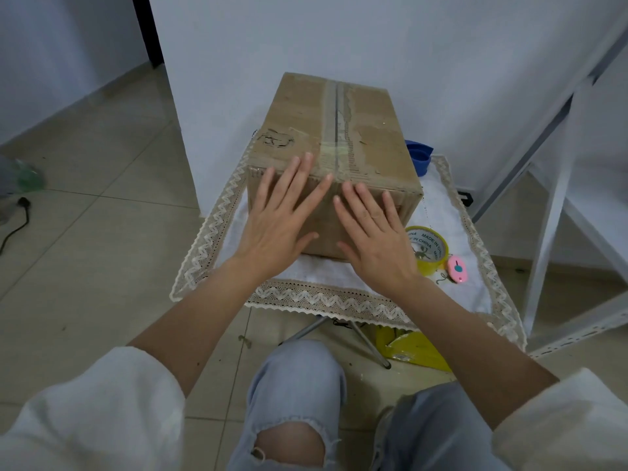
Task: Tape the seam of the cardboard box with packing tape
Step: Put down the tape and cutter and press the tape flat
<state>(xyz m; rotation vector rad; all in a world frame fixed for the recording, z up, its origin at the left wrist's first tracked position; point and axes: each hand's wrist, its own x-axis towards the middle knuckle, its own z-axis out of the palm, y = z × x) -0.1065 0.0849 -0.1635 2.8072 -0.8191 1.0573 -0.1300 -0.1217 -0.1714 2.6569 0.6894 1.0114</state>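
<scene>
A brown cardboard box (370, 130) stands on a small table covered with a lace-edged cloth (306, 297). Its top seam (336, 113) runs away from me, with worn tape remnants along it. My left hand (282, 222) lies flat on the box's near face, fingers spread and reaching over the top edge. My right hand (373, 236) presses flat on the same face just right of the seam. Neither hand holds anything. A yellow roll of packing tape (429, 251) lies on the cloth to the right of the box.
A small pink cutter (457, 269) lies beside the tape roll. A blue object (419, 156) sits behind the box on the right. A white metal shelf frame (550, 198) stands at right, a yellow bag (414, 348) under the table, a black cable (17, 222) on the tiled floor.
</scene>
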